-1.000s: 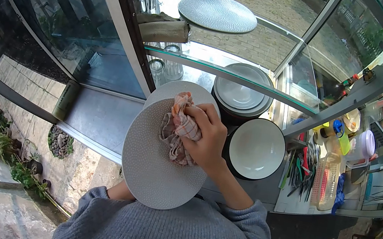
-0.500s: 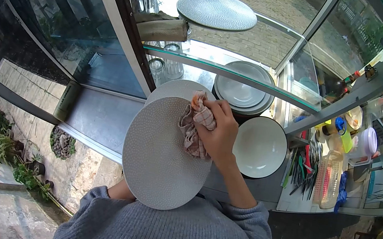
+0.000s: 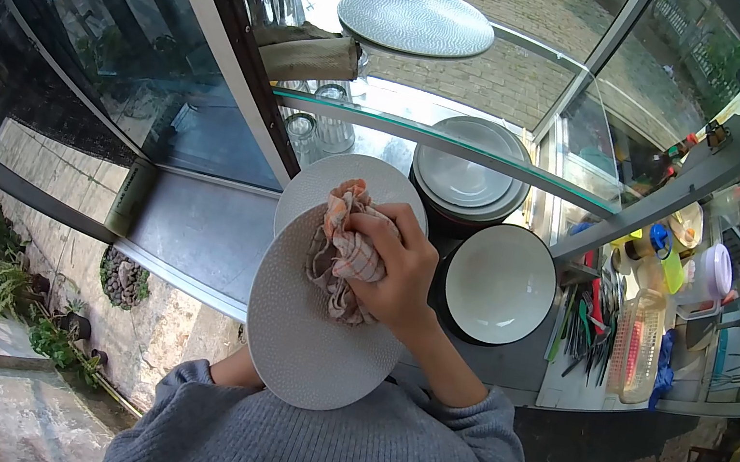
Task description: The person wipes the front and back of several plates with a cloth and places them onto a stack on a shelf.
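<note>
A white textured plate (image 3: 311, 348) is tilted up in front of my chest. My right hand (image 3: 398, 270) is closed around a crumpled checked cloth (image 3: 356, 258), which lies against the plate's upper face. My left wrist (image 3: 237, 369) shows at the plate's lower left edge; the hand itself is behind the plate, its fingers hidden. Just beyond the held plate is another white textured plate (image 3: 355, 173), partly covered by it. To the right stands a white bowl with a dark rim (image 3: 499, 284).
Stacked plates (image 3: 465, 173) sit behind a glass shelf edge (image 3: 444, 141). Glasses (image 3: 335, 134) stand to their left, and an oval plate (image 3: 415, 19) lies on the upper shelf. Cutlery (image 3: 595, 318) and a plastic basket (image 3: 637, 344) are at the right. A metal frame post rises at left.
My right hand and the cloth have moved left across the plate. The held plate has shifted and turned slightly, uncovering more of the plate beyond it.
</note>
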Action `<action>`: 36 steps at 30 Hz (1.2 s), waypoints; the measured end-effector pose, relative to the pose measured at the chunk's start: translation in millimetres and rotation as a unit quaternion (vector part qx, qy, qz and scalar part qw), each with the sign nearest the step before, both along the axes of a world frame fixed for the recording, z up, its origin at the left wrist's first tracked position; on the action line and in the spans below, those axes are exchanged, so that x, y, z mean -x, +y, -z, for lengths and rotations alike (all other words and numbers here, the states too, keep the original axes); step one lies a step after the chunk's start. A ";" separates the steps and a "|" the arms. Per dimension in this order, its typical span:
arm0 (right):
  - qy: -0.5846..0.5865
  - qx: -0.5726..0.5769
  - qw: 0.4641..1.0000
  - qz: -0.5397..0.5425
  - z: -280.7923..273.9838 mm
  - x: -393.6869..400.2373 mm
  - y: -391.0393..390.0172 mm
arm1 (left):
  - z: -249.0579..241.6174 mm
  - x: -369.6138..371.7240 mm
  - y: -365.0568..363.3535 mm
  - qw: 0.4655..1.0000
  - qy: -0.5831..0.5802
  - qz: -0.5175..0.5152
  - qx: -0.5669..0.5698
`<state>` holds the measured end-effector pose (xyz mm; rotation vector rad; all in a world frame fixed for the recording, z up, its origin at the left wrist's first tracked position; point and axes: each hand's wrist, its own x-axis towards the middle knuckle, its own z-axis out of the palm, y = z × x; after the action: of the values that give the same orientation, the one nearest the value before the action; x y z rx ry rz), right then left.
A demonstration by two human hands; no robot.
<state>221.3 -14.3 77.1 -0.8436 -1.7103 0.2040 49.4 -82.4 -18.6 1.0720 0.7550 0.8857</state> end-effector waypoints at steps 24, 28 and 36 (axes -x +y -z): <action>-0.035 0.159 0.977 0.141 33.5 -27.1 -2.1 | 50.3 41.0 11.3 0.997 -0.022 -0.076 0.003; 0.258 0.516 0.807 -0.128 49.9 -44.4 -28.0 | 44.8 34.9 10.4 0.991 -0.072 -0.107 0.026; 0.356 0.610 0.642 -0.299 16.5 -59.0 -49.5 | 8.3 13.7 29.2 0.971 -0.169 -0.160 0.053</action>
<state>280.4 -63.8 60.6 -0.8476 -0.8110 2.0425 35.7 -53.1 -26.9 0.6881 0.6873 1.2522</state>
